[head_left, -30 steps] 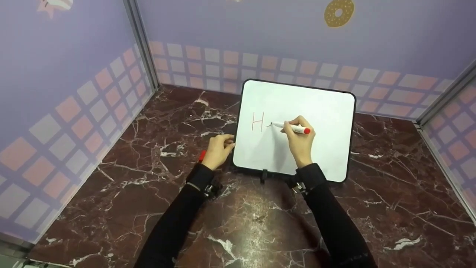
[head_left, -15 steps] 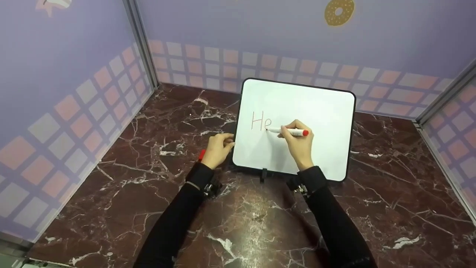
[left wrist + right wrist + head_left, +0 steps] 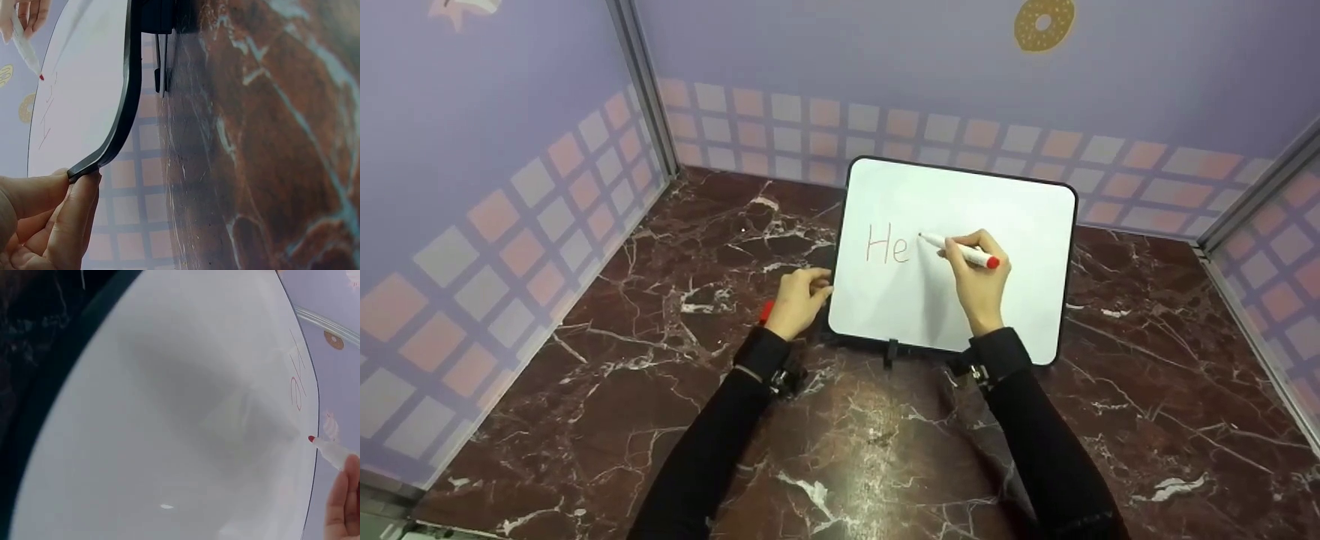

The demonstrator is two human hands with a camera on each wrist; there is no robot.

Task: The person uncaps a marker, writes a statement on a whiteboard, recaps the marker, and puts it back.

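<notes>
A whiteboard (image 3: 997, 217) with a black frame leans upright on the marble table, with the red letters "He" (image 3: 888, 244) on its left half. My right hand (image 3: 981, 281) pinches a white marker (image 3: 960, 250) with a red end, its red tip pointing at the board just right of the "e". In the right wrist view the marker (image 3: 332, 451) tip stands close over the board surface. My left hand (image 3: 799, 300) grips the board's left edge; the left wrist view shows thumb and fingers (image 3: 73, 219) pinching the black frame (image 3: 121, 129) near its lower corner.
A red object (image 3: 766, 312), partly hidden, lies beside my left wrist. Small black stand feet (image 3: 891, 352) show under the board. Purple walls with a checked band (image 3: 787, 124) close in the dark red marble table (image 3: 622, 420) at the back and sides.
The "e" has been drawn beside the "H". My right hand and marker moved down-left along its curve, then up and right. My left hand stays on the board's edge.
</notes>
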